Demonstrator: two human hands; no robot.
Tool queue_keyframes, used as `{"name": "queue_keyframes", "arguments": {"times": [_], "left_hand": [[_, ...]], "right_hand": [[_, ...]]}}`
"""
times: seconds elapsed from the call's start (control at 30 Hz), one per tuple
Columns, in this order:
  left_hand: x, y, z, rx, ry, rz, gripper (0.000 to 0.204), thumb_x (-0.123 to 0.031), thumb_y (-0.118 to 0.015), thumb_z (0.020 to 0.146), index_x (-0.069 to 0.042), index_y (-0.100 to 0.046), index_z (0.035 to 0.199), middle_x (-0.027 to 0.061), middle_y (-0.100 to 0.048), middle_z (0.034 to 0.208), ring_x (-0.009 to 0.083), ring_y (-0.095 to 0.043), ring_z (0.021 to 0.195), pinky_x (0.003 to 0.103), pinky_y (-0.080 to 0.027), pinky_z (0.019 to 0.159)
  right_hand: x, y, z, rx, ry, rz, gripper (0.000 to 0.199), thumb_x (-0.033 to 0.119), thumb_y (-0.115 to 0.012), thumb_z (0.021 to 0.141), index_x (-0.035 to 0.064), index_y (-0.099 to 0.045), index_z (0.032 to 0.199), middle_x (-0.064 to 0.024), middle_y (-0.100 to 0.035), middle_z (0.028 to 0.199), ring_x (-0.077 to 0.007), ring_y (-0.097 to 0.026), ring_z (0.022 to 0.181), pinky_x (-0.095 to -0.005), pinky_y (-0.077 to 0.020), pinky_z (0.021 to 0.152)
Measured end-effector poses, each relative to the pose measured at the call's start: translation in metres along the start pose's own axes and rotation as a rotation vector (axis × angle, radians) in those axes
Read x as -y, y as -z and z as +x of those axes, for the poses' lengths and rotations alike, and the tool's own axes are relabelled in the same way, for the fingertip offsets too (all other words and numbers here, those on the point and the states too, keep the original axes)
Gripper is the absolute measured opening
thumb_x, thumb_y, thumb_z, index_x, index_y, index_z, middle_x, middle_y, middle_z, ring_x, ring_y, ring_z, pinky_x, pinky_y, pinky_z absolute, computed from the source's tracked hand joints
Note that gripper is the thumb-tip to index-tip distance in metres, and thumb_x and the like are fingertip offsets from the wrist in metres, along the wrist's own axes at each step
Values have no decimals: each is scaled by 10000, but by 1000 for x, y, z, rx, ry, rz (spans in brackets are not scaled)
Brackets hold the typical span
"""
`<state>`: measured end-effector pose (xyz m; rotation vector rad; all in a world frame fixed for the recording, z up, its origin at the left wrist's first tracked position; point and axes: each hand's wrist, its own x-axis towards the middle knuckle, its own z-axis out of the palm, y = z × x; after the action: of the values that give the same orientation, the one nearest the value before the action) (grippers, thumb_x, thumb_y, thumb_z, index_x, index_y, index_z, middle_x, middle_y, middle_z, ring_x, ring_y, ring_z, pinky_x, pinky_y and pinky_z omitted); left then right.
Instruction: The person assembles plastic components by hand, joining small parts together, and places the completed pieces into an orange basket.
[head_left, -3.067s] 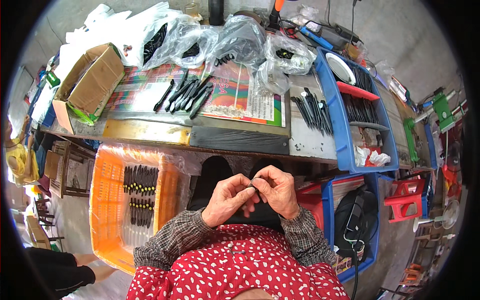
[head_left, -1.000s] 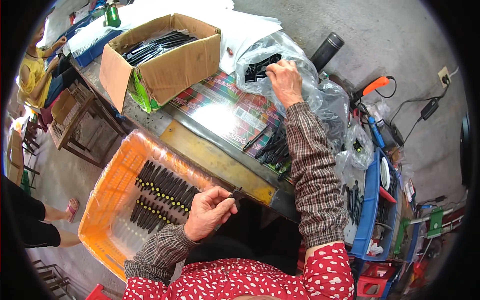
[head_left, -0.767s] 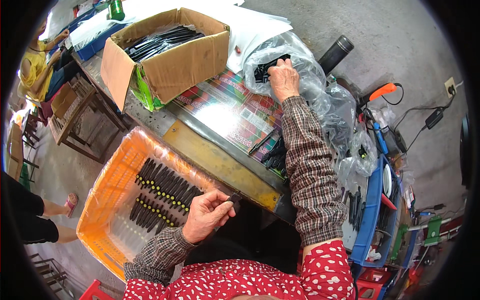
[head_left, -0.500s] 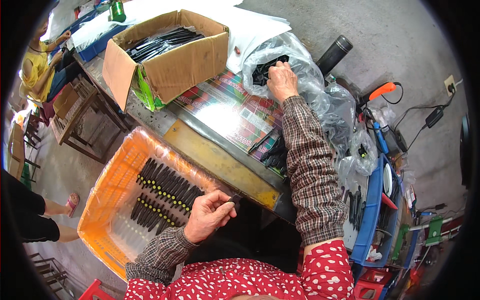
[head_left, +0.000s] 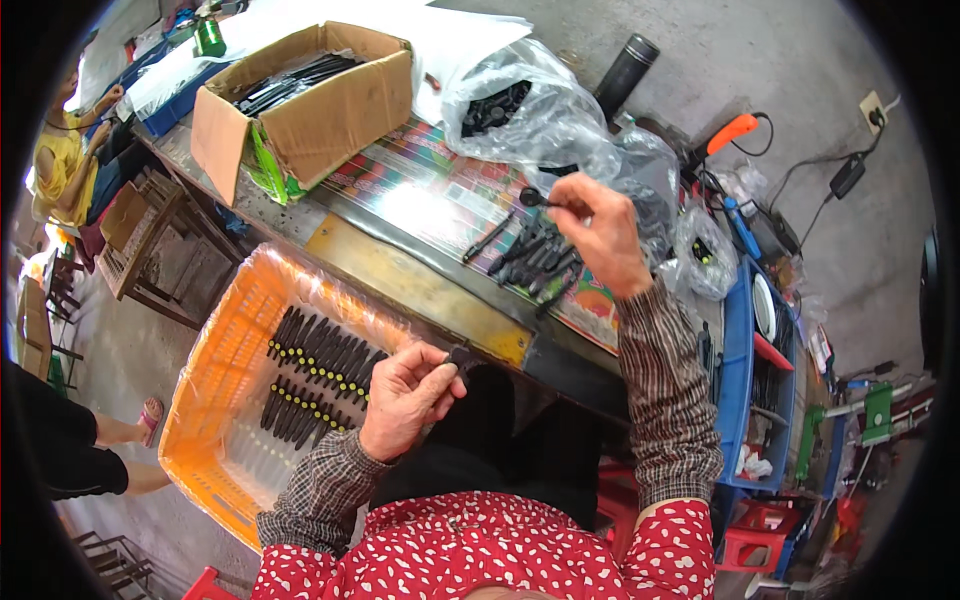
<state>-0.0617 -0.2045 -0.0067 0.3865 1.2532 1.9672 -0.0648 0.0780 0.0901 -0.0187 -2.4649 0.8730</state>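
Observation:
My right hand point(head_left: 608, 238) is raised over the table, its fingertips pinching a small black round-headed part point(head_left: 531, 197). Lower down, my left hand point(head_left: 400, 402) is closed on a small dark piece point(head_left: 459, 357) at the table's front edge; its exact kind cannot be made out. Under and beside my right hand lies a pile of slim black parts point(head_left: 538, 255). Behind it, an open clear plastic bag point(head_left: 540, 110) holds more black pieces. Left of my left hand, an orange crate point(head_left: 212, 400) lined with plastic contains rows of black pieces with yellow-green dots point(head_left: 310, 365).
A cardboard box point(head_left: 345, 125) of wrapped black items stands at the back left. Behind the bag is a black cylinder point(head_left: 627, 75). An orange-handled tool point(head_left: 732, 133) and a blue tray point(head_left: 735, 390) are on the right. A person in yellow point(head_left: 65, 165) sits far left.
My right hand has come out of the plastic bag toward me, bringing out a round-headed black part. The black pile it covered now shows. My left hand keeps its hold, with little movement.

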Motion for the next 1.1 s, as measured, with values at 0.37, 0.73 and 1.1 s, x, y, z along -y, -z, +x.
{"name": "queue_keyframes", "arguments": {"times": [0.37, 0.73, 1.1], "left_hand": [[27, -60, -26, 199, 171, -87, 75, -95, -563, 944, -24, -552, 968, 85, -638, 762, 73, -488, 516, 184, -327, 433], [46, -97, -54, 311, 308, -51, 86, -94, -563, 949, -9, -564, 963, 53, -634, 752, 48, -485, 533, 166, -353, 443], [58, -110, -56, 355, 285, 23, 88, -78, -562, 947, -4, -566, 994, 73, -641, 758, 53, -472, 515, 174, -302, 428]], "right_hand": [[60, 32, -169, -57, -444, 550, 180, -45, -636, 825, -8, -625, 1001, 41, -561, 853, -32, -536, 740, -173, -444, 661], [60, 34, -252, -236, -424, 820, 186, -44, -655, 841, -37, -607, 1020, -13, -567, 896, -57, -549, 739, -185, -463, 647], [58, 37, -272, -209, -430, 859, 136, 4, -619, 886, -53, -567, 997, -103, -606, 980, -129, -645, 760, -233, -559, 672]]}}
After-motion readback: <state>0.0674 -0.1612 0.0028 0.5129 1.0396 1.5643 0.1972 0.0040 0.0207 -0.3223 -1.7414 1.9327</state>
